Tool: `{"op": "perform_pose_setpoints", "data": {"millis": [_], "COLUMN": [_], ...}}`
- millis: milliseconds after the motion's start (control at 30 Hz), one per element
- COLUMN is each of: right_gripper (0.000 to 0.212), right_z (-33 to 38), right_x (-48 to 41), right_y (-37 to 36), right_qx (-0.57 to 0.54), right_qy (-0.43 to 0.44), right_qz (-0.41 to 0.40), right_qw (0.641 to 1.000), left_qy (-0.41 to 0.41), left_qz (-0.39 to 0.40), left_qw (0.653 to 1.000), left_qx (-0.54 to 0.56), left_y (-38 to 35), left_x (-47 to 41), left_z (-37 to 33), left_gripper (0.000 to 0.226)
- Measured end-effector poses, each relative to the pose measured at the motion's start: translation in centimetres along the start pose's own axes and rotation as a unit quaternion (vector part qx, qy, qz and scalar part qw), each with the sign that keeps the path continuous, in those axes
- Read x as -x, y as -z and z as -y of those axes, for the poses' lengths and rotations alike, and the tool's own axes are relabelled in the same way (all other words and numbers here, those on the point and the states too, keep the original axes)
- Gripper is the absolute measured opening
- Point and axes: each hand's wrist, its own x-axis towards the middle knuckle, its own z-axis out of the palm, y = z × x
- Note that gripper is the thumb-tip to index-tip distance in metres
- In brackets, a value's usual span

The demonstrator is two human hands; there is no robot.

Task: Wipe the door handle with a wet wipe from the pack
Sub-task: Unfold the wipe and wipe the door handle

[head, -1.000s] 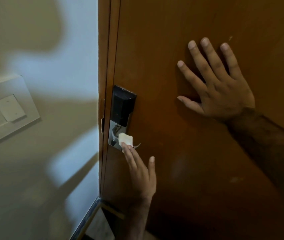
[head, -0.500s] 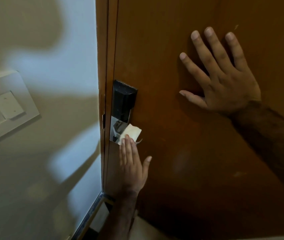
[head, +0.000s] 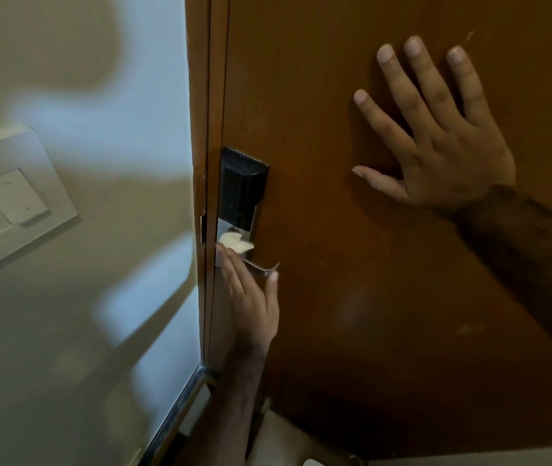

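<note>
A brown wooden door (head: 352,297) fills the right side of the head view. Near its left edge is a black electronic lock (head: 242,190) with a silver plate and a silver lever handle (head: 261,266) below it. My left hand (head: 251,297) reaches up from below and presses a small folded white wet wipe (head: 234,243) against the silver plate, right at the base of the lever; its thumb touches the lever's tip. My right hand (head: 436,146) lies flat on the door, fingers spread, to the upper right of the lock. The pack is not in view.
The door frame (head: 199,163) runs down beside the lock. A pale wall (head: 83,297) lies to the left, with a white switch panel (head: 9,203) on it. Light floor (head: 284,442) shows at the bottom below the door.
My left hand has slid the wipe left, from the lever towards the silver plate, and more of the lever now shows. My right hand stays flat on the door.
</note>
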Motion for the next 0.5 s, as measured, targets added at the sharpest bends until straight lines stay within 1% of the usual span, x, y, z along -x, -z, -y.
{"op": "perform_pose_setpoints", "data": {"millis": [67, 100, 167, 333, 400, 433, 467, 500], "right_gripper": [0.088, 0.088, 0.087, 0.087, 0.087, 0.086, 0.086, 0.086], "right_z": [0.0, 0.1, 0.0, 0.1, 0.1, 0.1, 0.1, 0.1], "right_x": [0.0, 0.1, 0.1, 0.0, 0.1, 0.1, 0.1, 0.1], "right_y": [0.0, 0.0, 0.0, 0.2, 0.1, 0.1, 0.1, 0.1], "right_qx": [-0.001, -0.001, 0.001, -0.005, -0.004, -0.001, 0.003, 0.005], "right_qy": [0.000, 0.000, -0.001, -0.005, -0.006, -0.007, -0.007, -0.007], "right_qz": [0.001, 0.000, -0.002, 0.004, 0.004, 0.002, -0.002, -0.004], "right_qw": [1.000, 1.000, 1.000, 1.000, 1.000, 1.000, 1.000, 1.000], "left_qy": [0.054, 0.071, 0.102, 0.152, 0.167, 0.173, 0.184, 0.208], "left_qz": [-0.034, -0.053, -0.068, -0.030, -0.038, -0.053, -0.077, -0.113], "left_qw": [0.993, 0.988, 0.980, 0.970, 0.965, 0.959, 0.947, 0.927], "left_qx": [0.100, 0.128, 0.155, 0.187, 0.197, 0.217, 0.250, 0.291], "left_y": [-0.1, -0.4, -1.2, -2.9, -3.1, -3.1, -2.9, -2.6], "left_x": [-1.2, -1.0, 0.3, 4.5, 5.2, 5.1, 4.9, 4.4], "left_z": [-1.4, -2.0, -3.5, -6.6, -7.0, -7.0, -6.8, -6.7], "left_gripper": [0.085, 0.084, 0.084, 0.086, 0.086, 0.084, 0.076, 0.063]}}
